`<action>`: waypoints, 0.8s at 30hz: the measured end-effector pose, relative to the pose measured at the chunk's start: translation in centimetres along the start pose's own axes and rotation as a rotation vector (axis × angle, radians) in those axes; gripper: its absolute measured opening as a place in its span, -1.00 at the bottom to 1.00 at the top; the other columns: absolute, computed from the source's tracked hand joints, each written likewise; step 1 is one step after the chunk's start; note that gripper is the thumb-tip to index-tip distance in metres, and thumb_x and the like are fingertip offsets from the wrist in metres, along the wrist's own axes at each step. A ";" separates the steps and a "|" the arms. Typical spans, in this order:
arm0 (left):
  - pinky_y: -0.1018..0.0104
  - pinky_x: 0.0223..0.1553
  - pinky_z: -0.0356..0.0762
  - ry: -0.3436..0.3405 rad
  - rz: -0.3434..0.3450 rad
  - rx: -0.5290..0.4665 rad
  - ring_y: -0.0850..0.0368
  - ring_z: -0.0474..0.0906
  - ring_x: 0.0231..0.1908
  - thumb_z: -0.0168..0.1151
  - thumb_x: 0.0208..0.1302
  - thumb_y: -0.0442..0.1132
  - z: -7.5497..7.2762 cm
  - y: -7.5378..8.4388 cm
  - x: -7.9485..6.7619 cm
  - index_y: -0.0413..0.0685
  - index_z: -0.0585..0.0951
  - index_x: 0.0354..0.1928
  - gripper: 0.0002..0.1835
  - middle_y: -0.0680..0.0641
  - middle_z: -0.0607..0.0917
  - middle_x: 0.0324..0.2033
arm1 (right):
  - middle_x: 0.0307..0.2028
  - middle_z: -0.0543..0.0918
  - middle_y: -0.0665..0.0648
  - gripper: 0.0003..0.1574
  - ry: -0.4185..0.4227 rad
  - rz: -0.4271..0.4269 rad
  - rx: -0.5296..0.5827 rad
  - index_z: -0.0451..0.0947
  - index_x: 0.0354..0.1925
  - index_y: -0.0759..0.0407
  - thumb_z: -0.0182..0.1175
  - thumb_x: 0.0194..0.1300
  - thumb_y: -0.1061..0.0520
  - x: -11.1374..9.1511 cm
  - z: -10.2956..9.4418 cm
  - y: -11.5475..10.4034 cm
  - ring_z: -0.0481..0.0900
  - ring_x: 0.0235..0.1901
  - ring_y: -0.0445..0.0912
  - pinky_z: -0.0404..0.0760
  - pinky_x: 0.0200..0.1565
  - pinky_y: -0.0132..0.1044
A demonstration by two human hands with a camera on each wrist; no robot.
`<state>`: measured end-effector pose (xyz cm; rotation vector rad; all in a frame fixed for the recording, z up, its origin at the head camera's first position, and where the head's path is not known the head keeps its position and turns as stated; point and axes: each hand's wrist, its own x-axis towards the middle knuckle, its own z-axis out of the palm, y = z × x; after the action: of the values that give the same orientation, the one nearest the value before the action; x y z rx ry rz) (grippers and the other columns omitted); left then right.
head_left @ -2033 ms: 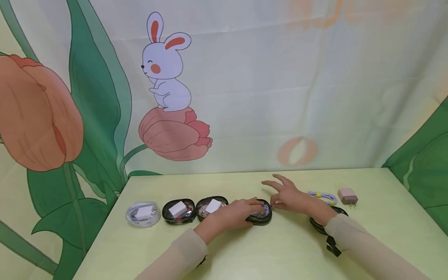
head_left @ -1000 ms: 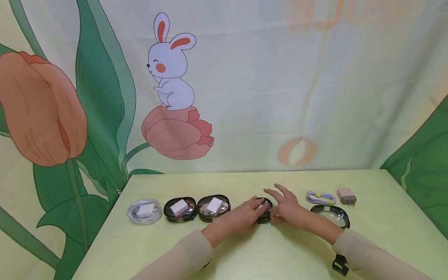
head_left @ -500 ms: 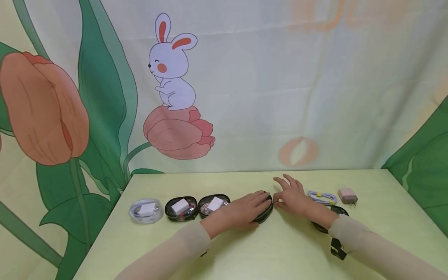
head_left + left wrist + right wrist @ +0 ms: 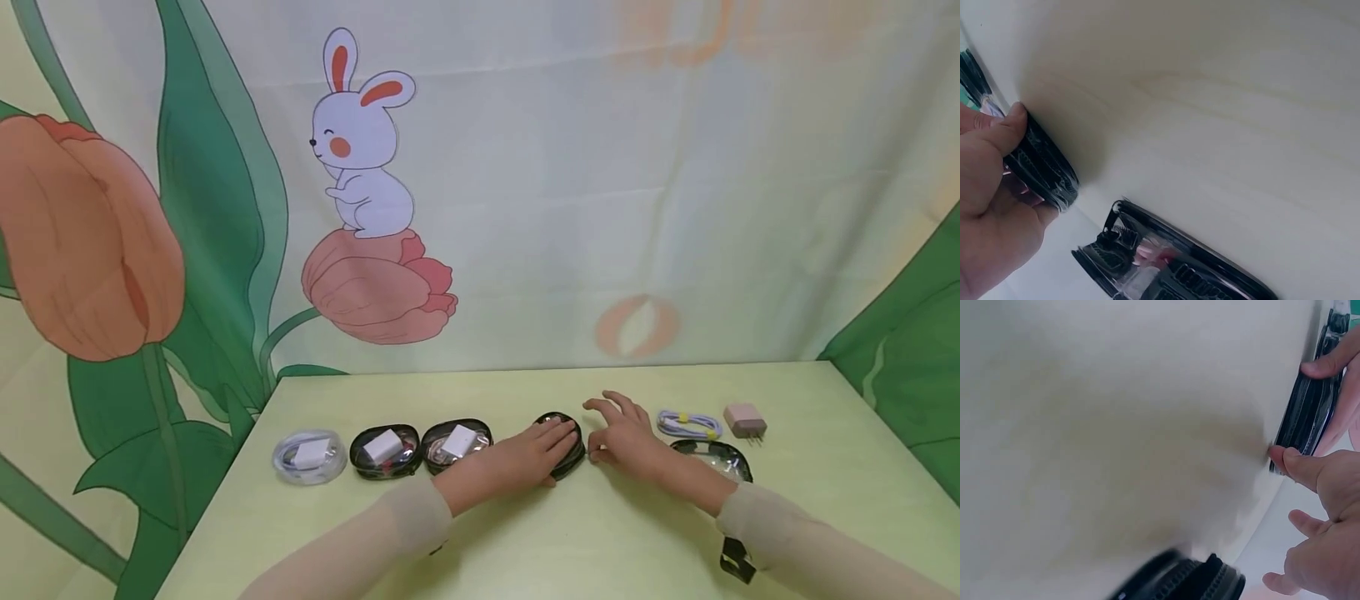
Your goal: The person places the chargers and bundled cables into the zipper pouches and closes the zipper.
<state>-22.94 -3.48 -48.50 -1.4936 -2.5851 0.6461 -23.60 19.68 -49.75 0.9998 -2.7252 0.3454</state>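
A black zipper case [image 4: 575, 456] with a clear window is on the table, right of the middle. My left hand [image 4: 536, 454] grips it, its fingers lying over the top and the thumb on the near side. The left wrist view shows the side of this case [image 4: 1044, 165] between thumb and fingers. At the case's right end, my right hand [image 4: 626, 437] pinches with thumb and index finger. In the right wrist view, those fingertips of the right hand [image 4: 1329, 506] meet at the case's end; any zipper pull there is hidden. The other right fingers are spread.
To the left lie two similar cases [image 4: 365, 467] [image 4: 435, 462] with white chargers, and a coiled white cable [image 4: 288, 458] with a charger. A lilac cable [image 4: 686, 425], a pink charger [image 4: 745, 421] and another black case [image 4: 738, 467] are on the right.
The case has turned from lying lengthwise to a slant, and my left hand has moved farther over its top. My right hand has shifted back and forth along its right end.
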 end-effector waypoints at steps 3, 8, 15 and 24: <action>0.22 0.50 0.07 -0.021 -0.017 -0.051 -0.07 0.11 0.53 -0.03 0.54 0.16 0.1 0.4 -0.2 -0.21 0.16 0.56 -0.23 -0.17 0.19 0.54 | 0.21 0.50 0.31 -0.78 0.016 -0.020 0.010 0.66 -0.57 -0.06 0.55 0.02 0.14 -0.4 0.2 -0.5 0.29 0.27 0.48 0.45 -0.03 0.48; 0.19 0.49 0.10 0.013 -0.040 -0.052 -0.08 0.13 0.52 -0.01 0.54 0.14 -0.1 0.6 0.0 -0.23 0.19 0.54 -0.24 -0.20 0.22 0.52 | 0.18 0.53 0.31 -0.77 0.051 -0.034 0.051 0.65 -0.55 -0.03 0.55 0.02 0.17 -0.7 0.2 -1.1 0.33 0.24 0.47 0.47 -0.07 0.48; 0.19 0.49 0.11 0.022 -0.065 -0.030 -0.07 0.18 0.50 -0.01 0.51 0.18 -0.5 0.7 0.8 -0.25 0.24 0.51 -0.22 -0.20 0.27 0.50 | 0.24 0.49 0.35 -0.84 0.005 -0.063 0.123 0.69 -0.52 0.02 0.50 0.09 0.18 -1.0 -0.2 -2.4 0.30 0.26 0.49 0.45 -0.06 0.51; 0.13 0.29 0.45 -0.071 -0.247 -0.204 -0.01 0.22 0.48 0.14 0.42 0.26 -1.2 1.0 0.5 -0.05 0.18 0.57 -0.14 -0.13 0.22 0.53 | 0.33 0.41 0.35 -0.84 -0.027 0.095 0.067 0.69 -0.48 -0.05 0.47 0.19 0.12 -0.9 -0.4 -2.0 0.22 0.34 0.46 0.37 0.07 0.50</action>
<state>-22.11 -2.23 -47.84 -1.1862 -2.9009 0.4251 -21.55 18.85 -49.34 0.8996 -2.8090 0.4457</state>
